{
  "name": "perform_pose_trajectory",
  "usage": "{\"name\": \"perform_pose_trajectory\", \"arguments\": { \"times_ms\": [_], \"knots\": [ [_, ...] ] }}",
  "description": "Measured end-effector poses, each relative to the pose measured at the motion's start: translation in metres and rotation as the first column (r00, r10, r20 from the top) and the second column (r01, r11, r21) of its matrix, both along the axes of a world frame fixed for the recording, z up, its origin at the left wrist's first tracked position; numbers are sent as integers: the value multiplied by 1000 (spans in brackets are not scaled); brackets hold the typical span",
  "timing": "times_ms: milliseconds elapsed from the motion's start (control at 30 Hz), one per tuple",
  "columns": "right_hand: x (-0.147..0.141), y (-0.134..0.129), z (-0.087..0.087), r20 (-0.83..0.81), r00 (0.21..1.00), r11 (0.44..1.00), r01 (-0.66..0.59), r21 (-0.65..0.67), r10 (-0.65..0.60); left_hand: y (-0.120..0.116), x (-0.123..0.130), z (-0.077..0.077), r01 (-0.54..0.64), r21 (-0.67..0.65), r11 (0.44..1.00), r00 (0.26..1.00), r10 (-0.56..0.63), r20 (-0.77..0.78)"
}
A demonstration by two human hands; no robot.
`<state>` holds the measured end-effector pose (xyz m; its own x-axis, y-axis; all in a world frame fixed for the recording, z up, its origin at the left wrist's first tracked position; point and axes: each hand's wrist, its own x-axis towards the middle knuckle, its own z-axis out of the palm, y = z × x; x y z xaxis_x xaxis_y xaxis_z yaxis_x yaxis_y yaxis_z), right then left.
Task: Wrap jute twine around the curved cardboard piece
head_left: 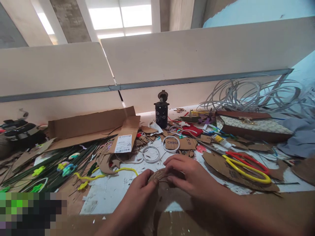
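My left hand [139,193] pinches a curved piece wrapped in tan twine [158,174] between thumb and fingers, near the front of the table. On the right end of the same twine-wrapped piece, my right hand [188,172] has its fingers and thumb closed. The piece's lower part hangs down, blurred, between my wrists. Just beyond my hands lie two white rings [151,160]. To their left is a cardboard crescent [106,163] with a fuzzy yellow strand [128,169] beside it. Scissors with red and yellow handles [248,168] rest on cut cardboard [221,167] at the right.
An open cardboard box [91,131] lies at the left, near dark green stems and colourful fuzzy flowers [69,168]. A black bottle [161,114] with its lid up stands at the back. A patterned handbag [256,127] and coiled white tubing [253,93] are at the right.
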<state>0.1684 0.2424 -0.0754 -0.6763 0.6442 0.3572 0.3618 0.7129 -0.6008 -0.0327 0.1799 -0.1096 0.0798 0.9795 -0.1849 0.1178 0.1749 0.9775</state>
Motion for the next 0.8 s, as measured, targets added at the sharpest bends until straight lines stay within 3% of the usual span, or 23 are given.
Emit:
{"name": "perform_pose_trajectory", "arguments": {
  "times_ms": [100, 233, 433, 800],
  "knots": [
    [0, -3, -4, 57, 998, 996, 9, 92, -15, 1, -1, -2, -22, 16, 1000, 1000, 23, -19],
    [-4, -8, -10, 112, 993, 982, 16, 190, -38, -1, 2, 6, 6, 32, 999, 994, -2, -113],
    [-8, -9, -16, 183, 980, 920, 4, 391, -82, -3, 5, 17, 15, 10, 1000, 979, -13, -205],
    [-8, -7, -16, 171, 979, 938, 42, 345, -107, -4, 4, 17, 32, 31, 999, 973, -24, -230]
  ]
}}
